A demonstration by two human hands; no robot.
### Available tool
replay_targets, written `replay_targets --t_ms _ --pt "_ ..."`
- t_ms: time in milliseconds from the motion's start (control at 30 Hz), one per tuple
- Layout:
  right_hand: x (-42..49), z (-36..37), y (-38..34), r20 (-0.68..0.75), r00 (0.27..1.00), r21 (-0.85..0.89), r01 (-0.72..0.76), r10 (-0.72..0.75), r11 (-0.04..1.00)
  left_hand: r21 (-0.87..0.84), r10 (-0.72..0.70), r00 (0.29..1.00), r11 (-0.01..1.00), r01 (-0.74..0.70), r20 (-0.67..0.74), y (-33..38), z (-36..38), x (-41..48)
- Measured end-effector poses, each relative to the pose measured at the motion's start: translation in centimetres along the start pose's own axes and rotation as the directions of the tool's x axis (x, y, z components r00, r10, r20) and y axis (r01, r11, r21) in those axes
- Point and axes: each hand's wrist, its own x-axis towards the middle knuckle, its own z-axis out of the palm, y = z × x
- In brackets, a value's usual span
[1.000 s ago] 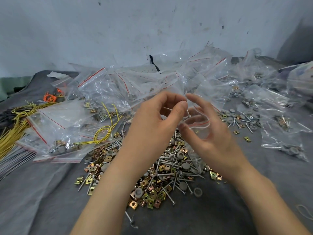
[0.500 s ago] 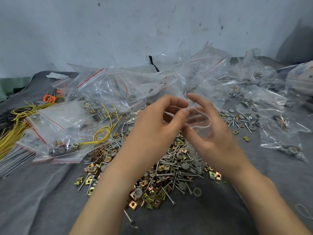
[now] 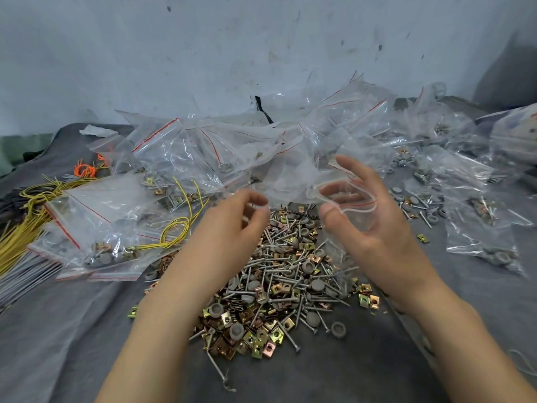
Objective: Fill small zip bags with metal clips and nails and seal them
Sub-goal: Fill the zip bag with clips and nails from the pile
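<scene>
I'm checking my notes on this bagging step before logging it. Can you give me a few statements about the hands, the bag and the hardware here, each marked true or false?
1. The right hand holds a zip bag with its mouth open. True.
2. The left hand pinches that bag's seal. False: it is apart from the bag, to its left.
3. A loose pile of clips and nails lies on the grey cloth below the hands. True.
4. The yellow wires lie right of the pile. False: they lie left of it, beside the filled bags.
</scene>
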Motion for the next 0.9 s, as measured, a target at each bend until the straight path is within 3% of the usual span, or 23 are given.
replay_targets --t_ms 133,333,700,900 --pt "0.0 -0.2 -0.1 -0.014 1.0 -0.021 -0.003 0.003 1.0 0.22 -0.061 0.988 0.975 0.028 0.141 -1.3 0.2 -0.5" --pt "0.1 -0.3 -0.1 -0.022 1.0 -0.021 -0.007 0.007 1.0 0.319 -0.094 0.948 0.948 -0.008 0.304 -1.5 0.8 -0.8" --pt "0.1 -0.2 -0.1 -0.031 0.999 -0.031 -0.01 0.009 0.999 0.508 -0.102 0.949 0.859 -0.067 0.299 -0.4 1.8 -1.2" --pt "0.1 -0.2 0.0 -0.029 1.0 -0.031 -0.007 0.006 1.0 0.522 -0.095 0.95 0.849 -0.079 0.298 -0.1 2.0 -1.2"
